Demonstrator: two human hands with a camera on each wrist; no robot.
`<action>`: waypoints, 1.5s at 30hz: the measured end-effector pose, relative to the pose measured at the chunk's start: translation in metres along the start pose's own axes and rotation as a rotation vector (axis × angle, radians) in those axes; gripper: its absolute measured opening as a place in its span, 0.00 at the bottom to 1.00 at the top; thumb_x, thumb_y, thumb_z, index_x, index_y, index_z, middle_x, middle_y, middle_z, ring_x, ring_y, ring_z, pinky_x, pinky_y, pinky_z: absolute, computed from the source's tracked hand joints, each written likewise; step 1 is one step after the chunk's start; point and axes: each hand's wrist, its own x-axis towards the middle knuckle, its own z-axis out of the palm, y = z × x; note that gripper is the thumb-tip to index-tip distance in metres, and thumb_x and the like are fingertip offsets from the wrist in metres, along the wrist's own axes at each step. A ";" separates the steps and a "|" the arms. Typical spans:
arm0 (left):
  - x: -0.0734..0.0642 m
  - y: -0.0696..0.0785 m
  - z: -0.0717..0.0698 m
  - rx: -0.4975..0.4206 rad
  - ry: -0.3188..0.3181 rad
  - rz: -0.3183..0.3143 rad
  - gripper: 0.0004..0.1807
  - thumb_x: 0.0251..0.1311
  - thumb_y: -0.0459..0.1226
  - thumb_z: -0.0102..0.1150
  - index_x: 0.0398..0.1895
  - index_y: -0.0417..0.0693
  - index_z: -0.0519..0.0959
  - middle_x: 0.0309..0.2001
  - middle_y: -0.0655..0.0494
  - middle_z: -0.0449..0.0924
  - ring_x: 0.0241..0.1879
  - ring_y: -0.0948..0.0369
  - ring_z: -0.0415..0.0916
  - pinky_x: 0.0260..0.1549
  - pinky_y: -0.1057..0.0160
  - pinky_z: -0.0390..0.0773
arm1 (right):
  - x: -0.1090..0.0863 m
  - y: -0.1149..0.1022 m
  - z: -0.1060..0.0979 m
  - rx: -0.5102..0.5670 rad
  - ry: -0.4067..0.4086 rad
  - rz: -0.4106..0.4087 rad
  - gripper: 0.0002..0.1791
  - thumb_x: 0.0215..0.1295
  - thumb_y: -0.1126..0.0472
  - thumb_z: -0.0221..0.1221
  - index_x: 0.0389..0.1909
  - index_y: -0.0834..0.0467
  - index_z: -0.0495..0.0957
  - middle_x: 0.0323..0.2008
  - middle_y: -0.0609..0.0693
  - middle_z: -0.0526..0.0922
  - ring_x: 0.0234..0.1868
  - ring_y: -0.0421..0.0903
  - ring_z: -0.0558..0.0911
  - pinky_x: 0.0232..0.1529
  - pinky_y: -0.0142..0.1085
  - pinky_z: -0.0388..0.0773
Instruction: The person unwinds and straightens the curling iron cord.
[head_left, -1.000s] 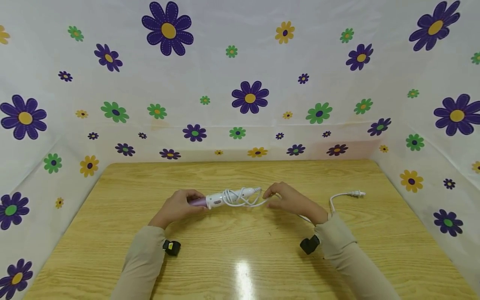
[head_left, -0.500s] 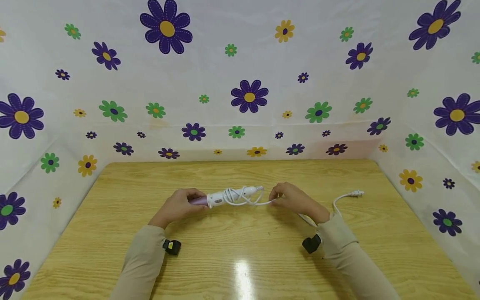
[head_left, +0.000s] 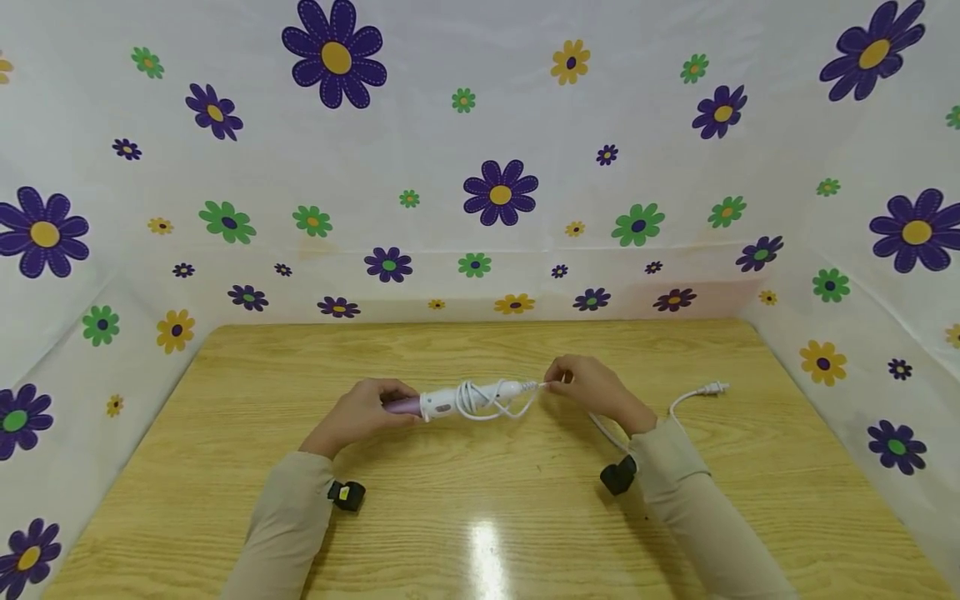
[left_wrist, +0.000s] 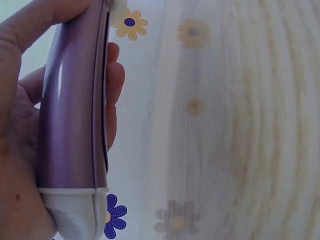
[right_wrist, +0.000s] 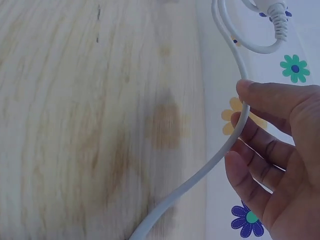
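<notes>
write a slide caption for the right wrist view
The right hand pinches a white cord before a wood-grain tabletop and flower-print cloth.

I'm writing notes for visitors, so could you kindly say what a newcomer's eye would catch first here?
Probably the flower-printed cloth behind and beside the wooden table. Then, perhaps, what looks like a hair iron near the table's middle, its purple end in the left hand. Its white cord loops over the white end and is pinched by the right hand.
</notes>
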 end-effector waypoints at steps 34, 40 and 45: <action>0.002 -0.009 -0.002 0.091 0.056 -0.073 0.23 0.48 0.49 0.72 0.47 0.52 0.83 0.42 0.53 0.82 0.38 0.59 0.75 0.38 0.61 0.73 | -0.034 -0.013 -0.031 0.164 0.040 -0.146 0.02 0.64 0.60 0.62 0.35 0.54 0.81 0.38 0.49 0.81 0.39 0.41 0.76 0.35 0.33 0.76; 0.002 -0.014 -0.006 0.084 0.072 -0.070 0.23 0.49 0.49 0.71 0.48 0.51 0.82 0.44 0.52 0.83 0.38 0.59 0.76 0.40 0.60 0.74 | -0.042 -0.004 -0.030 0.158 -0.047 -0.126 0.02 0.66 0.59 0.60 0.35 0.53 0.79 0.38 0.48 0.78 0.37 0.39 0.75 0.35 0.33 0.76; 0.001 -0.014 -0.009 0.076 0.082 -0.073 0.23 0.50 0.49 0.70 0.49 0.51 0.82 0.45 0.51 0.83 0.39 0.58 0.76 0.41 0.59 0.74 | -0.044 0.003 -0.028 0.081 -0.080 -0.121 0.02 0.66 0.60 0.60 0.34 0.53 0.81 0.38 0.47 0.79 0.39 0.41 0.76 0.37 0.34 0.77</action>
